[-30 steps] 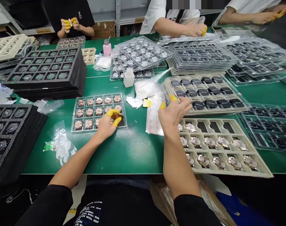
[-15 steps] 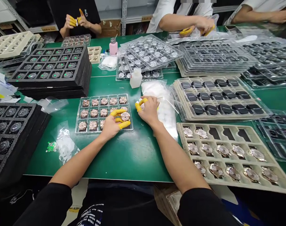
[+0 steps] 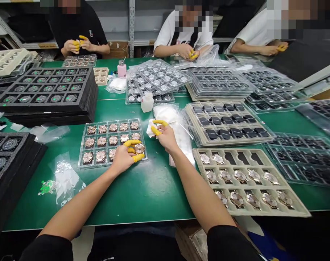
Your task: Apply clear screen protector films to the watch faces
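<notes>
Yellow finger cots cover several fingertips on both my hands. With my left hand (image 3: 124,156) I grip a rose-gold watch head (image 3: 139,148) by its edge, above the right end of a clear plastic tray (image 3: 81,155). More rose-gold watch heads (image 3: 100,156) sit in that tray's compartments. My right hand (image 3: 166,137) pinches a crumpled white cloth (image 3: 151,129), a little right of the watch head and apart from it. Just behind the right hand lies a plastic bag of white material (image 3: 167,113).
A beige tray of watches (image 3: 287,177) lies at right, beside stacked trays of black pieces (image 3: 230,119). Black foam trays (image 3: 85,94) are stacked at left. A white bottle (image 3: 147,102) and pink bottle (image 3: 122,69) stand behind. Green dots (image 3: 47,187) lie front left. Co-workers sit opposite.
My right hand has turned, and more of the white cloth shows in it. The watch head stays in my left hand. The camera view has tilted up, showing more of the co-workers.
</notes>
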Tool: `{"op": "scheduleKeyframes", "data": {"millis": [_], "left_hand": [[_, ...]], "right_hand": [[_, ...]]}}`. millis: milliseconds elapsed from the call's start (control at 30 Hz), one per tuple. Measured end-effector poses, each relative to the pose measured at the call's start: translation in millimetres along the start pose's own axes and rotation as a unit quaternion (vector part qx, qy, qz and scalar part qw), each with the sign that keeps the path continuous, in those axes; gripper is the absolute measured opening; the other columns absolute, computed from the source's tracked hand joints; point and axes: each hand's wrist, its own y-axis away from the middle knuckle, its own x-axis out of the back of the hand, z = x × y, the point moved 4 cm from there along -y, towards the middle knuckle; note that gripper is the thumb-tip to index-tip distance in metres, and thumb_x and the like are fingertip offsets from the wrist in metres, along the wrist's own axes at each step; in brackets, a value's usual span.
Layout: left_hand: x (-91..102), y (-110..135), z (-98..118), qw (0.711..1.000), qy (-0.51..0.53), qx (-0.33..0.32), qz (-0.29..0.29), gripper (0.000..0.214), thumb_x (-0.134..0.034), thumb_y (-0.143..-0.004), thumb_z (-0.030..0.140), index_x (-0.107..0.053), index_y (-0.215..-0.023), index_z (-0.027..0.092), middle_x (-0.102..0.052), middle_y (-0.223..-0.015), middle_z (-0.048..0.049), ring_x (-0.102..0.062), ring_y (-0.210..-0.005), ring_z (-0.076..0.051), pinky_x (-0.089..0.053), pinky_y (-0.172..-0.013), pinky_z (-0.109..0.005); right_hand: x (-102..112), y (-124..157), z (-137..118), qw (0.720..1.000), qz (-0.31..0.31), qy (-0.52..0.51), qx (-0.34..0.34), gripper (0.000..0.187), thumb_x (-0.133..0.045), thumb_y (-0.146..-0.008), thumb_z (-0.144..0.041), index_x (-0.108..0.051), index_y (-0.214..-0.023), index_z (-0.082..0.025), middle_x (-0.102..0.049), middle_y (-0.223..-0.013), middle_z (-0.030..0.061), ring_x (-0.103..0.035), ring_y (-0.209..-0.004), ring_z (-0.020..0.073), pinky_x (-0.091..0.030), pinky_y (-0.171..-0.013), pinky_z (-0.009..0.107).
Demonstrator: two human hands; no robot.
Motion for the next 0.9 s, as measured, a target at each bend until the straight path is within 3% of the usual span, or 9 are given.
{"op": "scheduleKeyframes", "data": {"millis": [200,300,400,467,533,633,767,833,900], "left_hand": [[0.3,1.3,-0.4,0.999,-0.033,0.01,0.008,0.061,-0.083,-0.065,0.021,-0.064,-0.123,0.019,-0.073,-0.084,-0.0009,-0.068,-0.069,-0.011,-0.055,-0.066,-0.019],[0.2,1.9,-1.2,0.999,-0.04,0.013,0.007,0.061,-0.082,-0.066,0.021,-0.064,-0.124,0.019,-0.072,-0.082,-0.0002,-0.068,-0.068,-0.01,-0.054,-0.064,-0.018],[-0.4,1.6,-1.9,0.999,-0.032,0.014,0.001,0.061,-0.083,-0.066,0.02,-0.064,-0.124,0.018,-0.072,-0.083,-0.0006,-0.068,-0.067,-0.01,-0.054,-0.064,-0.019],[-0.8,0.9,-1.9,0.999,-0.031,0.014,-0.001,0.061,-0.083,-0.065,0.02,-0.064,-0.124,0.018,-0.072,-0.082,-0.0002,-0.067,-0.066,-0.01,-0.053,-0.064,-0.019],[-1.4,0.3,-1.2,0.999,-0.034,0.013,-0.003,0.06,-0.082,-0.065,0.02,-0.065,-0.123,0.018,-0.071,-0.081,0.0002,-0.067,-0.066,-0.01,-0.053,-0.064,-0.019],[-2.3,0.2,0.4,0.999,-0.044,0.014,-0.003,0.06,-0.081,-0.065,0.02,-0.066,-0.122,0.019,-0.071,-0.078,0.0003,-0.066,-0.063,-0.011,-0.052,-0.061,-0.019],[-2.7,0.8,1.1,0.998,-0.061,0.023,-0.007,0.059,-0.08,-0.065,0.021,-0.066,-0.123,0.019,-0.069,-0.073,0.0015,-0.064,-0.06,-0.01,-0.047,-0.056,-0.019],[-2.3,0.8,0.8,0.997,-0.068,0.024,-0.01,0.059,-0.079,-0.066,0.021,-0.066,-0.123,0.019,-0.068,-0.072,0.0022,-0.063,-0.059,-0.01,-0.047,-0.056,-0.018],[-1.7,0.6,0.3,0.997,-0.074,0.023,-0.014,0.058,-0.079,-0.067,0.022,-0.065,-0.123,0.019,-0.068,-0.073,0.0021,-0.063,-0.06,-0.01,-0.048,-0.057,-0.019]], "right_hand": [[8.0,-0.5,-4.1,0.997,-0.02,0.072,0.002,0.041,-0.071,-0.077,-0.05,-0.074,-0.104,-0.019,-0.066,-0.075,0.0012,-0.055,-0.048,0.0116,-0.046,-0.047,0.027],[12.4,-1.1,-7.0,0.993,-0.016,0.113,0.02,0.036,-0.073,-0.077,-0.041,-0.076,-0.104,-0.018,-0.07,-0.073,0.0029,-0.062,-0.058,0.0166,-0.053,-0.059,0.031],[13.8,1.0,-10.1,0.989,-0.009,0.141,0.051,0.029,-0.078,-0.073,-0.038,-0.077,-0.097,-0.021,-0.074,-0.089,0.0051,-0.068,-0.08,0.022,-0.056,-0.078,0.038],[13.2,0.6,-12.2,0.986,-0.001,0.151,0.067,0.027,-0.08,-0.073,-0.043,-0.077,-0.09,-0.022,-0.072,-0.092,0.0055,-0.067,-0.081,0.0224,-0.056,-0.077,0.039],[12.6,-6.4,-16.2,0.987,0.006,0.145,0.072,0.033,-0.077,-0.076,-0.052,-0.075,-0.089,-0.022,-0.069,-0.092,0.0057,-0.066,-0.071,0.0197,-0.056,-0.066,0.036],[14.3,-36.9,-32.1,0.989,0.011,0.126,0.073,0.042,-0.072,-0.08,-0.059,-0.071,-0.097,-0.02,-0.069,-0.087,0.0048,-0.063,-0.062,0.0165,-0.051,-0.054,0.032],[22.2,-104.3,-75.1,0.973,0.047,0.175,0.141,0.03,-0.079,-0.078,-0.044,-0.07,-0.091,-0.019,-0.063,-0.071,0.0008,-0.057,-0.062,0.0149,-0.05,-0.062,0.033],[24.6,-135.4,-94.1,0.963,0.067,0.201,0.165,0.029,-0.078,-0.079,-0.033,-0.07,-0.103,-0.018,-0.06,-0.071,0.0,-0.058,-0.067,0.0159,-0.051,-0.069,0.035],[21.4,-158.8,-103.4,0.955,0.041,0.251,0.155,0.029,-0.076,-0.078,-0.024,-0.071,-0.105,-0.015,-0.058,-0.072,0.0004,-0.058,-0.07,0.0166,-0.05,-0.073,0.037]]}}
